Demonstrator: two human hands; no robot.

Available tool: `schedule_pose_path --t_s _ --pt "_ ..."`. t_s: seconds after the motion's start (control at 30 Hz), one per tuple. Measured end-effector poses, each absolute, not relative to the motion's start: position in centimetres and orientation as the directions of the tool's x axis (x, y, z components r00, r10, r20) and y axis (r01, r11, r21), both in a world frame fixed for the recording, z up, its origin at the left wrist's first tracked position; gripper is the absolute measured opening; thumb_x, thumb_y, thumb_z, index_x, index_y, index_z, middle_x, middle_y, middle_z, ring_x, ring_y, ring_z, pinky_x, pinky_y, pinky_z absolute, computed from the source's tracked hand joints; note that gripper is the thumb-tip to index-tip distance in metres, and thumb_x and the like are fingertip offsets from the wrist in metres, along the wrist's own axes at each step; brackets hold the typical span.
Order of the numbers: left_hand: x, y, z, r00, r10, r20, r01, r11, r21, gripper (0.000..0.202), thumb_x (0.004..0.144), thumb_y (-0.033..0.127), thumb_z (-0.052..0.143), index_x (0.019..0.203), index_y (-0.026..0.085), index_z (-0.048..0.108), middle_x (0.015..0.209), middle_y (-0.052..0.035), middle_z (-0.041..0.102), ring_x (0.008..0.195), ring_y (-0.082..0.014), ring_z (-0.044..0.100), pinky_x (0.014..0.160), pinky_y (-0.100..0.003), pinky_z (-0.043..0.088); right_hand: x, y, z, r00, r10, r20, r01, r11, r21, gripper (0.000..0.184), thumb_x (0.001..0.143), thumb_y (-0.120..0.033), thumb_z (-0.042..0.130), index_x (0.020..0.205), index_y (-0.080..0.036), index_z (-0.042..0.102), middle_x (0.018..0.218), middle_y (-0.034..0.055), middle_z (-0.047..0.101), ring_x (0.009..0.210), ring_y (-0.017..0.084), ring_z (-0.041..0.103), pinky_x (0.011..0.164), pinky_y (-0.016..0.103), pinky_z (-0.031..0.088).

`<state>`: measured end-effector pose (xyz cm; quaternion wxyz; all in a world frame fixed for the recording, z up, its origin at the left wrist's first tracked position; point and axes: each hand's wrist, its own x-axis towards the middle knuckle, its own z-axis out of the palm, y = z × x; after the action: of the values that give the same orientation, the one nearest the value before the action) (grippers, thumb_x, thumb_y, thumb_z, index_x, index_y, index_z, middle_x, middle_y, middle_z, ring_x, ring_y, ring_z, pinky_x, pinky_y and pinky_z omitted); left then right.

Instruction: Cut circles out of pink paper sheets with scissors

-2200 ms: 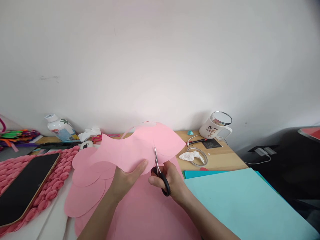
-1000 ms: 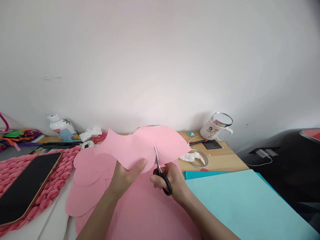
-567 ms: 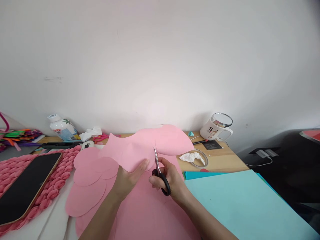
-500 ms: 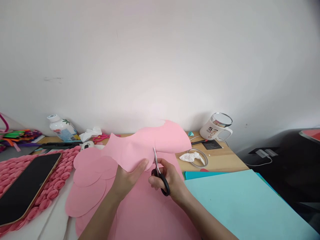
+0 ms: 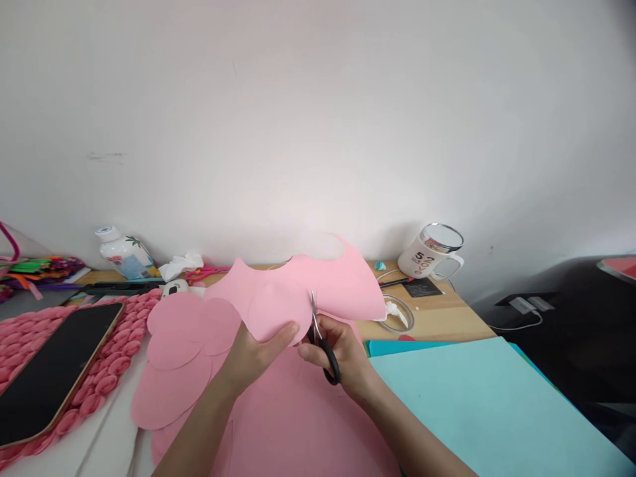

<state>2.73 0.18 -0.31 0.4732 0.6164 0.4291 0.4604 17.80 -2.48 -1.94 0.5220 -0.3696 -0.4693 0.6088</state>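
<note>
A large sheet of pink paper (image 5: 342,281) with curved, scalloped cut edges is held up above the table. My left hand (image 5: 261,354) pinches its lower edge, thumb on top and the other fingers hidden beneath. My right hand (image 5: 342,351) grips black-handled scissors (image 5: 326,358), whose metal blades point up and away at the sheet, along a cut between the rounded part by my left thumb and the flap on the right. Rounded pink paper pieces (image 5: 171,391) lie overlapping to the left. Under both hands rests more pink paper (image 5: 303,424).
To the left, a phone (image 5: 54,371) lies on a pink braided mat (image 5: 114,368). Light blue paper sheets (image 5: 487,404) are stacked on the right. A white mug (image 5: 422,257), a bottle (image 5: 126,255), pink scissors (image 5: 206,271) and a cable loop (image 5: 405,318) stand or lie near the wall.
The scissors have moved slightly right and further along the cut. The pink sheet has turned and shifted right, its right flap now hanging lower, over part of the tissue and cable loop.
</note>
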Motion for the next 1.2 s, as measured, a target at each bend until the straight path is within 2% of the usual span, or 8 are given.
schedule_pose_path --t_s 0.13,0.4,0.5,0.7,0.97,1.2 --pt "2.88 0.14 -0.26 0.177 0.973 0.151 0.097 -0.17 0.981 0.043 0.069 0.04 0.066 0.106 0.019 0.061 0.093 -0.009 0.069 0.093 -0.0279 0.063 0.084 -0.042 0.051 17.78 -2.54 -1.69 -0.196 0.98 0.04 -0.266 -0.013 -0.964 0.036 0.058 -0.036 0.08 0.065 -0.017 0.051 0.057 -0.0057 0.044 0.053 0.009 0.035 0.051 0.022 0.029" --pt "2.63 0.2 0.43 0.283 0.953 0.112 0.047 -0.13 0.99 0.029 0.071 0.036 0.066 0.093 0.018 0.064 0.093 -0.0093 0.069 0.095 -0.028 0.061 0.082 -0.04 0.051 17.96 -2.7 -1.56 -0.217 0.976 0.009 -0.199 -0.036 -0.979 0.038 0.057 -0.043 0.078 0.066 -0.019 0.05 0.06 -0.0042 0.045 0.056 0.011 0.037 0.052 0.024 0.031" --pt "2.65 0.23 0.41 0.268 0.957 0.114 0.054 -0.133 0.99 0.028 0.07 0.035 0.067 0.092 0.018 0.064 0.095 -0.0094 0.068 0.095 -0.028 0.061 0.082 -0.04 0.051 17.96 -2.67 -1.59 -0.226 0.974 0.002 -0.197 -0.044 -0.979 0.039 0.057 -0.043 0.078 0.067 -0.019 0.049 0.059 -0.0043 0.044 0.056 0.011 0.036 0.052 0.024 0.029" --pt "2.63 0.23 0.48 0.319 0.941 0.109 0.04 -0.128 0.991 0.016 0.073 0.032 0.064 0.083 0.019 0.066 0.083 -0.007 0.069 0.088 -0.0264 0.062 0.077 -0.039 0.053 18.05 -2.63 -1.65 -0.238 0.971 0.029 -0.202 -0.02 -0.979 0.039 0.059 -0.04 0.077 0.062 -0.019 0.045 0.058 -0.0053 0.04 0.054 0.009 0.031 0.051 0.024 0.026" --pt "2.38 0.23 0.45 0.32 0.946 0.049 0.055 -0.07 0.996 0.023 0.071 0.036 0.065 0.088 0.019 0.065 0.091 -0.0087 0.069 0.097 -0.0285 0.06 0.08 -0.04 0.052 17.84 -2.6 -1.29 -0.21 0.977 0.026 -0.199 -0.017 -0.98 0.043 0.055 -0.043 0.078 0.057 -0.019 0.042 0.053 -0.0068 0.035 0.051 0.008 0.027 0.048 0.023 0.023" --pt "2.42 0.23 0.43 0.3 0.951 0.072 0.033 -0.085 0.996 0.033 0.07 0.036 0.067 0.098 0.02 0.064 0.097 -0.0092 0.069 0.097 -0.0283 0.06 0.082 -0.04 0.052 17.83 -2.59 -1.42 -0.211 0.977 0.045 -0.208 0.0 -0.978 0.039 0.057 -0.045 0.078 0.061 -0.018 0.05 0.052 -0.0072 0.034 0.049 0.008 0.027 0.047 0.023 0.022"
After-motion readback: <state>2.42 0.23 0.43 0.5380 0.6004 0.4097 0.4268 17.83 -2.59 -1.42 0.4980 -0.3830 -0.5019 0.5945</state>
